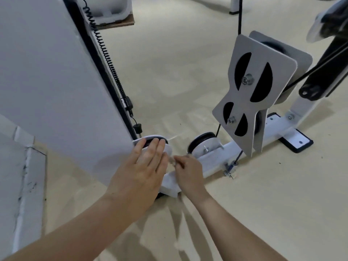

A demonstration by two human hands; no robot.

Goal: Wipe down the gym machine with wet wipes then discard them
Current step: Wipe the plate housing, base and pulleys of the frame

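Beige floor (178, 72). Left hand (143, 172) flat, fingers straight, steadying low pulley (149, 138). Right hand (188, 172) pinches blurred, probably wet wipe (171, 161). Rub firmly along base rail (212, 162).

Beige floor (178, 72) all round, few dark specks (279, 163) rt side. Top left: white moulded obj (111, 6) on brown board (120, 23), cut off by frame edge. Top ctr-rt: white post (234, 2) w/ black foot, upright on floor. Far left: grey slab (9, 166), scuffed black, pale seam strip (23, 185) running down it. Soft shadows (180, 223) on floor, btm ctr.
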